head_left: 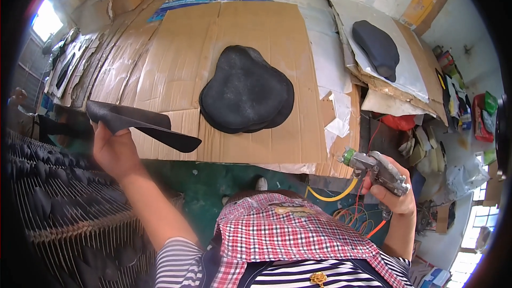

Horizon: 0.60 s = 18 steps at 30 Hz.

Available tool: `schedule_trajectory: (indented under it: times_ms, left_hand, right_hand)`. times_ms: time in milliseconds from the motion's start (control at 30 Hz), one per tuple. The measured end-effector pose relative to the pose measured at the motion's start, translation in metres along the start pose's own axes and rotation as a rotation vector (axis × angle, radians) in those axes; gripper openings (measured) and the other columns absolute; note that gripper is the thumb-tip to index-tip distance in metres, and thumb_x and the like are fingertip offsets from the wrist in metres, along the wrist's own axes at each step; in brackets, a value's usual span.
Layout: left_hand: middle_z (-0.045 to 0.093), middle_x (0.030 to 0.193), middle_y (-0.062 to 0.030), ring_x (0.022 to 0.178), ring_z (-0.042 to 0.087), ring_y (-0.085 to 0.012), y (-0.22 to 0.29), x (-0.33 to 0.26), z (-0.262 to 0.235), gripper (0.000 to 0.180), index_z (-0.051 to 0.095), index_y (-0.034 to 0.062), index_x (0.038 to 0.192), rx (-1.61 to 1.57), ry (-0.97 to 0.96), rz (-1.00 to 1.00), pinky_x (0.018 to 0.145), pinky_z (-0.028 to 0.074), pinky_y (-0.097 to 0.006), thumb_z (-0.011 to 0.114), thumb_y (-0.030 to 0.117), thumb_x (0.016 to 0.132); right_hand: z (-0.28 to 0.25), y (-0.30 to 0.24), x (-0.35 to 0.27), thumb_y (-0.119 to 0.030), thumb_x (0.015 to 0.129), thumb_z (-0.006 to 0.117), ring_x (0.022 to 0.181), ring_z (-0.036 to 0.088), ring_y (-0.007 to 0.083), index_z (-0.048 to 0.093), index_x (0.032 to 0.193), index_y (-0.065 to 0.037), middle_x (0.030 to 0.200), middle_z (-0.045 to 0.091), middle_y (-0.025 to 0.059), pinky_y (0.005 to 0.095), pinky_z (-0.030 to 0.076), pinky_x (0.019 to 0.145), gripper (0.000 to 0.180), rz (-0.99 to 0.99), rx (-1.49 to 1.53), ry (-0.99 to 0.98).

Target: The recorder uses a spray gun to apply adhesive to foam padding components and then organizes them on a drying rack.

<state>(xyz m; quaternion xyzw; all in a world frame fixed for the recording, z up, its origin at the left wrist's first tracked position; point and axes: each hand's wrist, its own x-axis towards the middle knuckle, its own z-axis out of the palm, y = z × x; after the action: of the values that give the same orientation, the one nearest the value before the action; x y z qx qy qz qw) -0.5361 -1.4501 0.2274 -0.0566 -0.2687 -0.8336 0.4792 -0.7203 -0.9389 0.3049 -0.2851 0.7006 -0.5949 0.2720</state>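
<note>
My left hand [116, 149] is closed on the edge of a thin, curved black saddle-shaped piece [136, 120], held up beside the table's near left edge. In my right hand [397, 192] is a metal spray gun [376, 170] with a green ring at its nozzle, which points left. A yellow hose [333, 197] and an orange hose [377, 228] run from the gun. Between my hands, a stack of rounded black saddle-shaped pieces [246, 90] lies on the cardboard-covered table [176, 64]. Neither hand touches the stack.
Another black padded piece [376, 48] rests on a stand [413, 69] at the back right. To my left is a rack of wires [69, 229] carrying many black pieces. Coiled hoses [352, 217] lie on the green floor [208, 192]. Shelves with bags [485, 117] line the right wall.
</note>
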Motion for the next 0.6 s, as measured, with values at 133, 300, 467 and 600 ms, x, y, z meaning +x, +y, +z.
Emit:
schedule_trajectory:
  times_ms: [133, 300, 467, 600]
  left_hand:
    - [0.053, 0.127, -0.0221, 0.12, 0.051, -0.0314, -0.002, 0.005, 0.0, 0.033, 0.047, -0.0091, 0.125, -0.129, -0.183, -0.073, 0.105, 0.038, -0.047, 0.039, 0.0, 0.094]
    - [0.054, 0.127, -0.0208, 0.12, 0.051, -0.0315, -0.003, 0.004, 0.006, 0.034, 0.047, -0.0087, 0.125, -0.104, -0.198, -0.067, 0.104, 0.038, -0.048, 0.038, 0.0, 0.094]
    - [0.055, 0.126, -0.0202, 0.118, 0.053, -0.0311, -0.012, 0.001, 0.011, 0.034, 0.047, -0.0082, 0.125, -0.075, -0.195, -0.084, 0.104, 0.039, -0.046, 0.038, -0.001, 0.093]
    - [0.055, 0.125, -0.0202, 0.117, 0.053, -0.0307, -0.023, 0.003, 0.02, 0.034, 0.047, -0.0082, 0.126, -0.075, -0.267, -0.095, 0.101, 0.042, -0.045, 0.038, -0.002, 0.093]
  right_hand:
    - [-0.002, -0.002, -0.01, -0.003, 0.077, 0.07, 0.075, 0.059, 0.0127, 0.045, 0.132, 0.004, 0.086, 0.062, 0.0092, 0.0266, 0.05, 0.07, 0.061, 0.08, 0.047, 0.21]
    - [-0.014, -0.005, -0.027, -0.005, 0.076, 0.071, 0.077, 0.06, 0.014, 0.046, 0.131, 0.004, 0.09, 0.063, 0.0093, 0.0275, 0.05, 0.069, 0.062, 0.102, 0.048, 0.021]
    - [-0.001, 0.003, 0.002, -0.01, 0.078, 0.071, 0.07, 0.059, 0.0146, 0.045, 0.131, 0.005, 0.085, 0.062, 0.0099, 0.028, 0.05, 0.066, 0.061, -0.005, 0.054, 0.224]
    - [-0.005, 0.004, 0.012, -0.011, 0.078, 0.07, 0.069, 0.059, 0.0143, 0.045, 0.13, 0.005, 0.082, 0.061, 0.008, 0.0266, 0.049, 0.066, 0.06, 0.004, 0.053, 0.321]
